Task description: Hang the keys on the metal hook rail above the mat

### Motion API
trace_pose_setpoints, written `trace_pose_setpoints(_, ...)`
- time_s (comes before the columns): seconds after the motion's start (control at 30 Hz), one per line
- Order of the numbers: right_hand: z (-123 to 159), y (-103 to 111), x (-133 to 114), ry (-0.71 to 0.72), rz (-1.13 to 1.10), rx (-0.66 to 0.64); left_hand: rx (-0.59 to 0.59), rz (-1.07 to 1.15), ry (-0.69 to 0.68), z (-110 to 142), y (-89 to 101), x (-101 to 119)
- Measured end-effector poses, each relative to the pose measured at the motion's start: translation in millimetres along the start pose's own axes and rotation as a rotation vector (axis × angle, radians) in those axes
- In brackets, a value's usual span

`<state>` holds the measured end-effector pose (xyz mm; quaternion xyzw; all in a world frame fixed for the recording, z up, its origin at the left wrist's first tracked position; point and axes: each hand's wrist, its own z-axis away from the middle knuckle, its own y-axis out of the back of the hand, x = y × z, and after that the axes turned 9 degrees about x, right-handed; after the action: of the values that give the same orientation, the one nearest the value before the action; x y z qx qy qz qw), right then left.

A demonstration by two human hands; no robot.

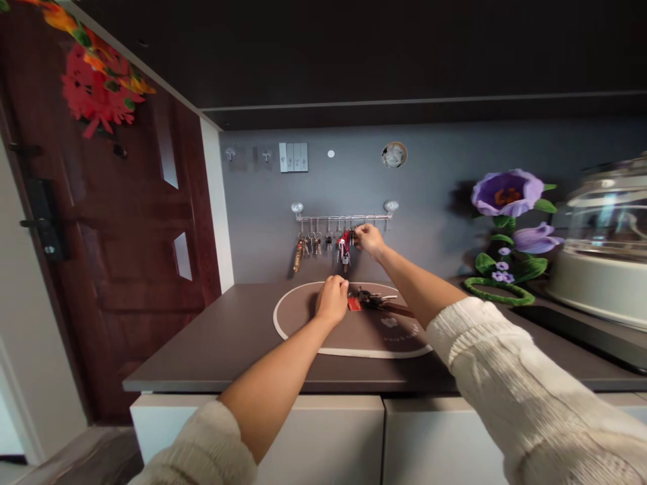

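Observation:
At the rail on the wall, my right hand (371,240) is pinched on dark keys (352,238) that hang beside a hook. My left hand (332,300) is low over the brown mat (298,316), its fingers curled together; what they hold, if anything, is hidden. Just right of it lie a red tag (355,304) and a pile of keys (371,297) on the mat. Several key rings (312,242) hang along the clear hook rail (333,217). Among them are a brown-gold keychain (298,256) and a red and pink one (344,248).
Purple craft flowers (508,195) with a green ring base stand on the right of the counter (227,337), beside a clear-domed appliance (601,256) and a flat black object (581,337). A dark cabinet (379,54) overhangs the counter. To the left is a red-brown door (136,269).

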<state>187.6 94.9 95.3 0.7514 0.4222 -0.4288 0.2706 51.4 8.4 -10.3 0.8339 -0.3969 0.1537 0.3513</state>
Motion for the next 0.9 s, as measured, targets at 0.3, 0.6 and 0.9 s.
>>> trace_pose_setpoints(0.3, -1, 1, 4, -0.046, 0.047, 0.013, 0.006, 0.002, 0.0, -1, -0.4, -1)
trace_pose_setpoints(0.6, 3, 0, 9, -0.062, 0.075, 0.064, 0.017, 0.012, -0.013, -2, -3.1, -4)
trace_pose_setpoints(0.9, 12, 8, 9, -0.102, 0.039, 0.05, 0.002, 0.006, -0.039, 0, -1.7, -2)
